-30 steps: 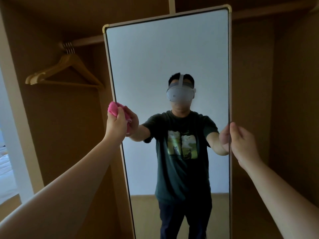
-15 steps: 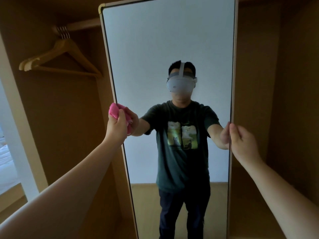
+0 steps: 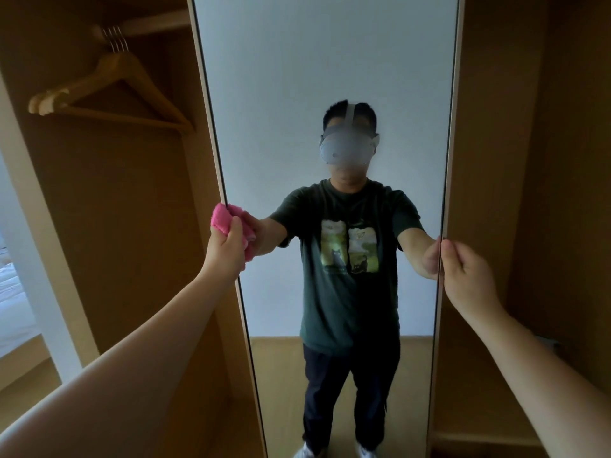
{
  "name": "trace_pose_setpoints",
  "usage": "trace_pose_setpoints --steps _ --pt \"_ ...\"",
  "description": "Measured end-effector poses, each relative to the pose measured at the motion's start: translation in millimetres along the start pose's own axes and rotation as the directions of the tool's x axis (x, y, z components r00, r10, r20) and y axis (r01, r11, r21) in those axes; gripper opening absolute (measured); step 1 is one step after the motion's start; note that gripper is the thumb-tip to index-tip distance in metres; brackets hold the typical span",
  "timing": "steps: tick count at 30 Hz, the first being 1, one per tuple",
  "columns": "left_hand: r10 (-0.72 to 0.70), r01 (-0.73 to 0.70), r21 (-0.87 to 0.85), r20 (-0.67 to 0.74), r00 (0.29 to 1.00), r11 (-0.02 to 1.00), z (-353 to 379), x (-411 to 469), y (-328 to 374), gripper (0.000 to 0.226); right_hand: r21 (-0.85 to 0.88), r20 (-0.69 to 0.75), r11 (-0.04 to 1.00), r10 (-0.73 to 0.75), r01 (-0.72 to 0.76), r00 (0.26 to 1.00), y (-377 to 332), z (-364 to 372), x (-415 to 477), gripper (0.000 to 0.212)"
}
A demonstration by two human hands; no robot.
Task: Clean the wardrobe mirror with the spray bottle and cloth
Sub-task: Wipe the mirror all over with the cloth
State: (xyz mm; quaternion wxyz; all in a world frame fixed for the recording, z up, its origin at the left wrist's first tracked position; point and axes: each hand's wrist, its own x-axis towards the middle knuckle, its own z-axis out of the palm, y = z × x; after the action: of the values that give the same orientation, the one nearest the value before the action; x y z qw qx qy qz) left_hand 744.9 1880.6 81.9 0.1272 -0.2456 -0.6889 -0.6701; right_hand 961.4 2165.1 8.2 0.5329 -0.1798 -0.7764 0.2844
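A tall wardrobe mirror (image 3: 297, 77) with a thin pale frame stands upright in front of me and fills the middle of the view. My left hand (image 3: 224, 251) grips a bunched pink cloth (image 3: 221, 218) and holds it against the mirror's left edge at mid height. My right hand (image 3: 466, 276) holds the mirror's right edge, thumb at the front of the frame. The glass reflects a person in a dark green T-shirt. No spray bottle is in view.
Wooden hangers (image 3: 109, 90) hang from a rail (image 3: 148, 26) in the open wardrobe bay on the left. Brown wardrobe panels (image 3: 545, 160) stand to the right of the mirror. A white door frame (image 3: 29, 226) and part of a bed show at far left.
The view has drawn closer and tilted down, so the mirror's top edge has left the frame. Both hands stay at the same places on the mirror's edges.
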Motion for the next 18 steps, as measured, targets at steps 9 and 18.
trace_pose_setpoints --steps 9,18 --pt "-0.029 0.030 -0.005 0.120 0.992 1.000 -8 -17 -18 0.028 -0.012 0.043 0.999 0.040 -0.040 0.998 6 0 -19 0.031" --pt "-0.081 0.091 -0.038 0.203 0.976 0.995 -12 -30 -42 0.018 -0.019 0.095 0.996 0.093 -0.092 0.991 13 2 -37 0.027"
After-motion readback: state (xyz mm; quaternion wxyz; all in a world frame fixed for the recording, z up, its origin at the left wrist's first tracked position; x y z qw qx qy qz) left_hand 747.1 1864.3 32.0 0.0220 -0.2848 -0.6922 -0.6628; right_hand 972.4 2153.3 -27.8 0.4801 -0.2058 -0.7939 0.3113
